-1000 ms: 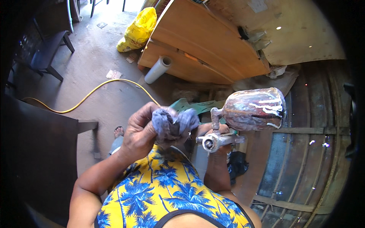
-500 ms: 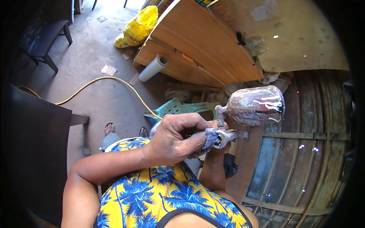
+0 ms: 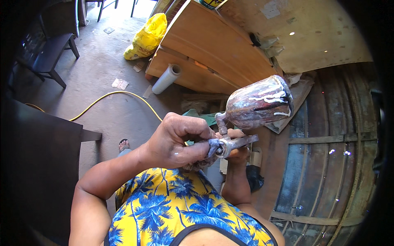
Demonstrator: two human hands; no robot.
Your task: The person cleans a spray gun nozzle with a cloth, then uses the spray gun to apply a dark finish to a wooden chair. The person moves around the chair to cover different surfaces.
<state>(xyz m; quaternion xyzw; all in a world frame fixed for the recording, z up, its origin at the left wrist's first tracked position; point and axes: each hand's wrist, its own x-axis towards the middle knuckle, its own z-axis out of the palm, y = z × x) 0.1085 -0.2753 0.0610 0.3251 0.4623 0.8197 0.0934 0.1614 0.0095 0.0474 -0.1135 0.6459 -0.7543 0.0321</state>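
A paint spray gun (image 3: 237, 142) with a stained metal cup (image 3: 258, 104) is held up in front of my chest. White drips run over the cup's rounded side. Behind the gun, my right hand (image 3: 239, 153) wraps round its body, with most of the fingers hidden. My left hand (image 3: 178, 141) is closed, pinching a crumpled bluish-grey rag (image 3: 213, 148) between thumb and fingers. That rag presses against the round end of the gun, below the cup's elbow joint.
A yellow hose (image 3: 108, 94) curves over the floor toward my hands. At left stand a dark table (image 3: 45, 160) and a dark chair (image 3: 53, 52). Wooden panels (image 3: 205, 39), a plastic film roll (image 3: 166, 79) and a yellow sack (image 3: 148, 37) lie ahead. A slatted wall (image 3: 324, 176) is at right.
The spray gun and both hands have shifted left in the picture, and the cup has tilted upward a little. The rag stays against the gun's end. The whole view has also shifted slightly.
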